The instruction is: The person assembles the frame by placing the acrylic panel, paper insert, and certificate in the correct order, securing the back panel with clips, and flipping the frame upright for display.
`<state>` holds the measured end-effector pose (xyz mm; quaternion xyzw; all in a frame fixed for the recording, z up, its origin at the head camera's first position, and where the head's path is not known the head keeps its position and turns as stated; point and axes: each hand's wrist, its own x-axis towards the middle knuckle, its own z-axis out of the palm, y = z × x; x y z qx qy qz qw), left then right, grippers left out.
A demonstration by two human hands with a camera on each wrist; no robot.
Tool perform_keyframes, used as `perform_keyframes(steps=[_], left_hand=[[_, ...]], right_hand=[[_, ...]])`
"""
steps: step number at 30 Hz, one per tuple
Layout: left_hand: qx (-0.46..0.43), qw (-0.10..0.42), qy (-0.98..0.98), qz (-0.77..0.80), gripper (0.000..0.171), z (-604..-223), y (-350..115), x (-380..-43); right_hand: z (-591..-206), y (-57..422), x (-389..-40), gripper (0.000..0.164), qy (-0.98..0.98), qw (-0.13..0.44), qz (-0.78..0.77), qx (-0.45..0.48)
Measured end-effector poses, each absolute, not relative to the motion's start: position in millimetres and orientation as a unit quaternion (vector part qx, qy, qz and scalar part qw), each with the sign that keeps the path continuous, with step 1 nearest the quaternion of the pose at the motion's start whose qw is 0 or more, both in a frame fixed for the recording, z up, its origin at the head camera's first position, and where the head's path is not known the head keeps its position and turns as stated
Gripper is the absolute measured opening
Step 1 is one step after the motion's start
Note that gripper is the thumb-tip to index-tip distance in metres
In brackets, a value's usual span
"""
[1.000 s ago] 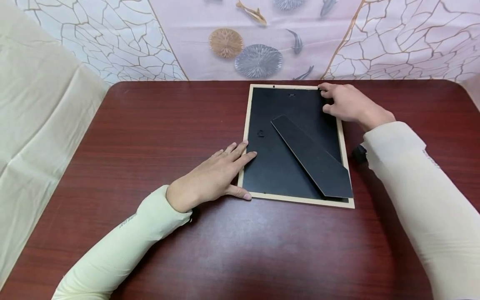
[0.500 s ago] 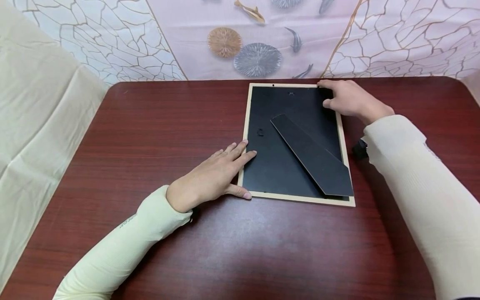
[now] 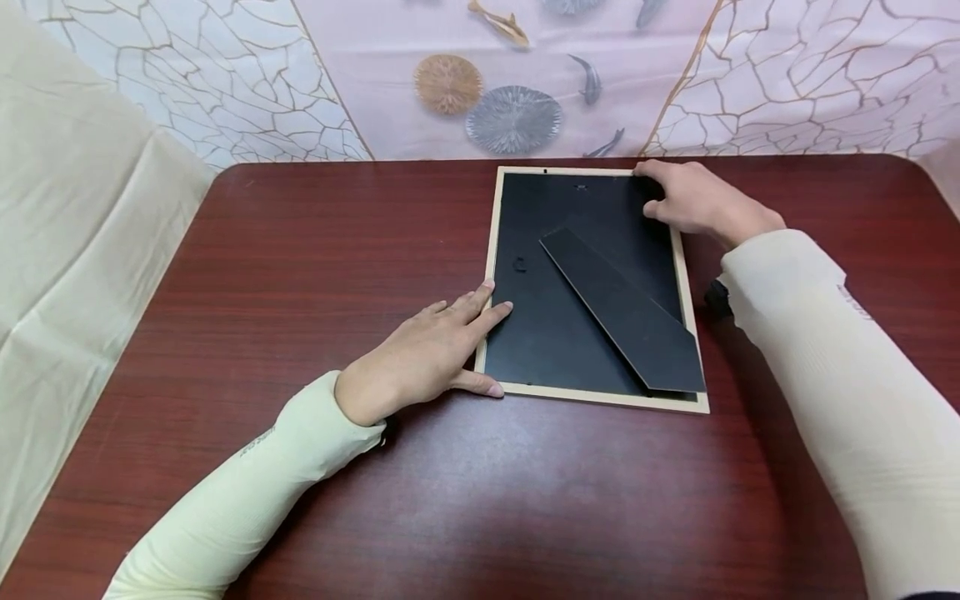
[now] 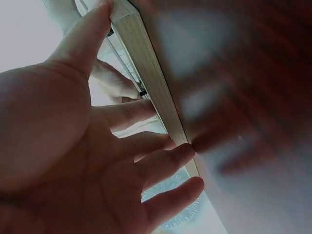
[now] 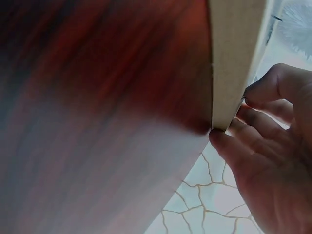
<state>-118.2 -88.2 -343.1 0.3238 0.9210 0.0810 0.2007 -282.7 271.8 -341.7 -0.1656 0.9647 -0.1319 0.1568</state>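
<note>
A picture frame (image 3: 572,397) with a pale wooden rim lies back side up on the table. Its black backing (image 3: 517,333) carries a slanted black stand leg (image 3: 626,321). My left hand (image 3: 423,354) spreads over the near left corner, fingers on the left rim, thumb at the near rim. In the left wrist view, those fingertips (image 4: 187,152) lie along the wooden side (image 4: 151,73). At the far right corner my right hand (image 3: 697,200) holds the frame, thumb over the backing and index finger on the far rim. The right wrist view shows bent fingers (image 5: 248,129) around that corner.
The dark red wooden table (image 3: 300,233) extends around the frame, its back edge just beyond the far rim. Behind it hangs a patterned cloth (image 3: 517,121); a cream cloth (image 3: 97,250) drapes at the left. A small black object (image 3: 717,298) shows below the right sleeve.
My right hand's fingers have drawn closer together at the far right corner, with the thumb slightly higher on the backing. The left hand and the frame stay in place.
</note>
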Motion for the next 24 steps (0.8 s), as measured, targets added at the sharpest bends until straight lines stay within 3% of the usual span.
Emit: perform_keyframes(steps=[24], left_hand=[[0.33,0.199,0.916,0.111,0.101,-343,-91,-119]], right_hand=[[-334,253,-286,0.064,0.962,0.19,-0.069,-0.185]])
